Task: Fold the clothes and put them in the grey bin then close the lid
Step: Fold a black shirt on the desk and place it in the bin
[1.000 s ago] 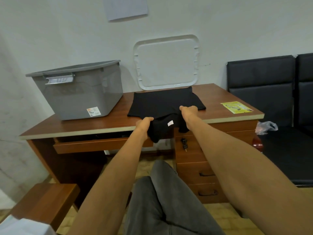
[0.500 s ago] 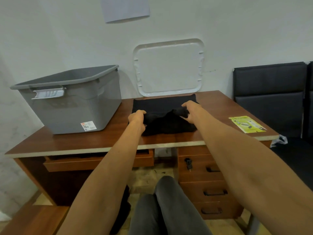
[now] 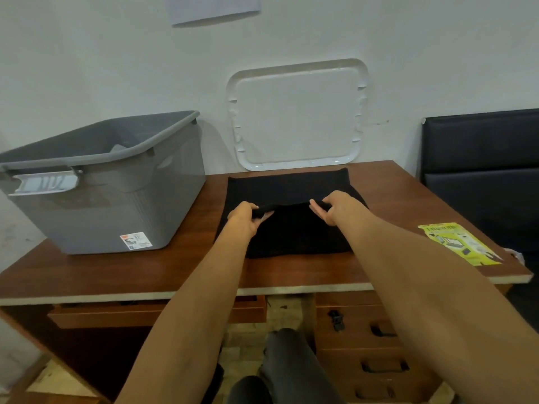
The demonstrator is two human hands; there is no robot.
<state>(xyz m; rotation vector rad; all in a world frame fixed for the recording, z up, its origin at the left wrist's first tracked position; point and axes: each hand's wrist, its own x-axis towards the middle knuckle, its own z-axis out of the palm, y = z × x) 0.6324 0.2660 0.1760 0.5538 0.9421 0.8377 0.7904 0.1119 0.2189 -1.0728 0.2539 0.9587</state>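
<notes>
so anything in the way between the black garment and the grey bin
Nothing visible. The left hand and right hand grip the black garment; the grey bin stands open to its left, only bare desk between. The white lid leans on the wall, off the bin.

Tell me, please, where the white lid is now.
Head view: the white lid leans against the wall behind the black garment, right of the grey bin.
</notes>
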